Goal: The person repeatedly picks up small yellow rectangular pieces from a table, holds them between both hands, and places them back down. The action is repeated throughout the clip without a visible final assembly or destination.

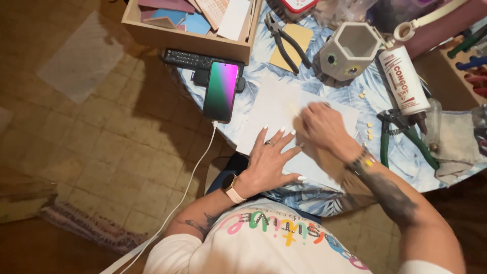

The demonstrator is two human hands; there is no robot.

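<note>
My left hand point(270, 158) lies flat with fingers spread on a white sheet of paper point(271, 109) at the near edge of the table. My right hand point(322, 124) rests on the same sheet just to the right, fingers curled down; what its fingertips pinch is too small and blurred to tell. A watch sits on my left wrist and a bracelet on my right.
A phone point(221, 90) on a stand with a white cable, a black remote point(187, 59), a cardboard box of tiles point(193, 35), black pliers point(286, 43) on a yellow square, a grey hexagonal pot point(349, 50), a glue bottle point(404, 81), green-handled nippers point(406, 137), small yellow tile bits point(369, 131).
</note>
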